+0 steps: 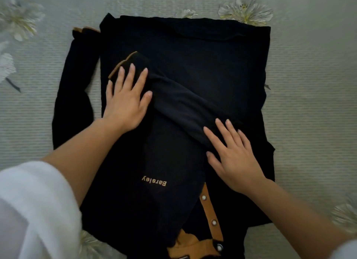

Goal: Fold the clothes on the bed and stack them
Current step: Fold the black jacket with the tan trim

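Black long-sleeved shirt with tan trim (193,65) lies flat on the grey flowered bedspread (309,104); left hand (125,100) and right hand (233,156), both open, press its folded-over sleeve (181,104).

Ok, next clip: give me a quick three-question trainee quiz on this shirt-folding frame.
1. True or false: both hands press flat on the shirt.
2. Which sleeve lies folded across the body: A) the one under the left hand, B) the one lying out on the bed?
3. What colour is the cuff trim?

Key:
1. True; the right hand rests flat too.
2. A; the other sleeve is still spread out.
3. Tan.
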The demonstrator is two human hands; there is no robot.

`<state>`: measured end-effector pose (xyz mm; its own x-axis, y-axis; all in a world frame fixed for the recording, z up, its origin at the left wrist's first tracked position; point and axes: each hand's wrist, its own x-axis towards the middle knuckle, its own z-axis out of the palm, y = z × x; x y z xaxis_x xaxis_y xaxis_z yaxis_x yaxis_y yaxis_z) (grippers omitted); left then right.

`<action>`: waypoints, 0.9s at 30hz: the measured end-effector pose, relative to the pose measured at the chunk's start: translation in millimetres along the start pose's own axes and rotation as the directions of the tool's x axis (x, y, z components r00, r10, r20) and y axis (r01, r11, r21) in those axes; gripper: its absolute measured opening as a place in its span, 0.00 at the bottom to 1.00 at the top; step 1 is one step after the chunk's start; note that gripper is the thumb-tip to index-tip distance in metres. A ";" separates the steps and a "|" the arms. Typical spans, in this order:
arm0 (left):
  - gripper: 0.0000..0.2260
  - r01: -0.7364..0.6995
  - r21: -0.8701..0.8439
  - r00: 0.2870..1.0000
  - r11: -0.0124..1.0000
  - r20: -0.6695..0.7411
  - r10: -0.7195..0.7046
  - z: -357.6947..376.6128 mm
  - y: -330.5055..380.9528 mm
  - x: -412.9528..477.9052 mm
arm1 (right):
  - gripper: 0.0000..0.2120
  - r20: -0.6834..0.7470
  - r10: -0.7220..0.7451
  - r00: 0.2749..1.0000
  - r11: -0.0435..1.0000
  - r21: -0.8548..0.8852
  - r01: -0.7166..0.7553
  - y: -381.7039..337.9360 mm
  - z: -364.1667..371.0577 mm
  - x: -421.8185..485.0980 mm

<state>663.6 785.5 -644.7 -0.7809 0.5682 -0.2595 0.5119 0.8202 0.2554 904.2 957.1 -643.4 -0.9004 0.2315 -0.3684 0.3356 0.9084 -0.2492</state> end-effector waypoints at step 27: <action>0.17 -0.141 -0.898 0.595 -0.416 0.259 -0.761 -61.2 -206.1 -119.2 | 0.48 0.065 -0.050 0.997 0.999 0.003 0.050 -177.4 7.8 40.1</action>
<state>629.2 544.6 -609.5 -0.7612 -0.2685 -0.5903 -0.4248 -0.4814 0.7667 810.8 802.6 -620.8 -0.8960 0.1629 -0.4131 0.2911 0.9179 -0.2696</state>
